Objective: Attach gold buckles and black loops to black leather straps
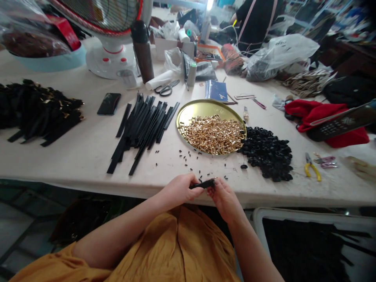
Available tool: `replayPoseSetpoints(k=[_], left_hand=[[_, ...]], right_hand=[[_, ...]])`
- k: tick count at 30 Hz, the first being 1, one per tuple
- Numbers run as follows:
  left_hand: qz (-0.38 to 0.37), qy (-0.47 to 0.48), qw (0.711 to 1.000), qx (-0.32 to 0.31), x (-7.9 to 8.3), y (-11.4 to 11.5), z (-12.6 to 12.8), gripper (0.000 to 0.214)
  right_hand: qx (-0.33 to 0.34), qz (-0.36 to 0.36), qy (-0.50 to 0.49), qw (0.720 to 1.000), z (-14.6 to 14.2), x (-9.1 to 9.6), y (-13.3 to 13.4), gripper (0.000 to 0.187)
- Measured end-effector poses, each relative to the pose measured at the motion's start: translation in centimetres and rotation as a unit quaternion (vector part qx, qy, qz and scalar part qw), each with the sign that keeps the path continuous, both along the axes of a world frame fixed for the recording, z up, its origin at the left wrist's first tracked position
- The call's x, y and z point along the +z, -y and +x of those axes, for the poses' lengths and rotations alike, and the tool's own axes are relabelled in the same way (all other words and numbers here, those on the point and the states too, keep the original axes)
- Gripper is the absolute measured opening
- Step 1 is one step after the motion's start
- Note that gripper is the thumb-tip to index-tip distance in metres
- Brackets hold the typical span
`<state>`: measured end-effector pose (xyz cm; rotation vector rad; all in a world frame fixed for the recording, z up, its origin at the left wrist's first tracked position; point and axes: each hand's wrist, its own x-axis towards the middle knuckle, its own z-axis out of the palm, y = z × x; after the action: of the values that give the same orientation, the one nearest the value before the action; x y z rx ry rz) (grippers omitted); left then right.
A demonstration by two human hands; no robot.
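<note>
A short black strap (205, 184) is stretched between my two hands at the table's front edge. My left hand (184, 188) is closed on its left part, thumb along the top. The fingers of my right hand (222, 194) pinch its right end, where a small bit of gold metal shows; its shape is too small to tell. Beyond my hands lies a round gold tray (188, 107) heaped with small gold metal buckles (214, 133). Black oval pieces (267, 152) are piled against its right side. Flat black straps (143, 129) lie in a bundle to the left.
Black straps with gold fittings (35, 113) are heaped at the far left, near a phone (109, 103). A fan (108, 58), scissors (167, 89) and a flask (142, 51) stand or lie behind. Yellow-handled pliers (311, 168) are at right. A white bin (258, 219) sits below the edge.
</note>
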<state>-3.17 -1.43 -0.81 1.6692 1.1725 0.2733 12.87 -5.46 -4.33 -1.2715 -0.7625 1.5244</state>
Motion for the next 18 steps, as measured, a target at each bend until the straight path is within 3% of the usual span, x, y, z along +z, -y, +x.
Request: replayPoseSetpoints(k=[3,5,11,15,18], left_hand=[[-0.054,0.045,0.998,-0.006,0.3,0.3,0.0,0.025],[-0.052,0.051,0.997,-0.007,0.4,0.5,0.1,0.023],[-0.052,0.054,0.997,0.008,-0.2,0.7,-0.1,0.03],[-0.083,0.084,0.993,0.008,-0.6,0.9,-0.8,0.027],[-0.057,0.073,0.995,0.024,-0.7,1.2,-1.1,0.026]], right_hand=[[-0.069,0.052,0.169,0.982,-0.5,-0.2,0.0,0.029],[-0.094,0.073,0.227,0.967,-0.7,0.0,0.2,0.027],[0.013,0.064,0.247,0.967,-0.1,0.6,0.6,0.029],[0.007,0.066,0.254,0.965,0.1,0.6,1.1,0.027],[0.001,0.088,0.315,0.945,-0.1,0.6,1.5,0.022]])
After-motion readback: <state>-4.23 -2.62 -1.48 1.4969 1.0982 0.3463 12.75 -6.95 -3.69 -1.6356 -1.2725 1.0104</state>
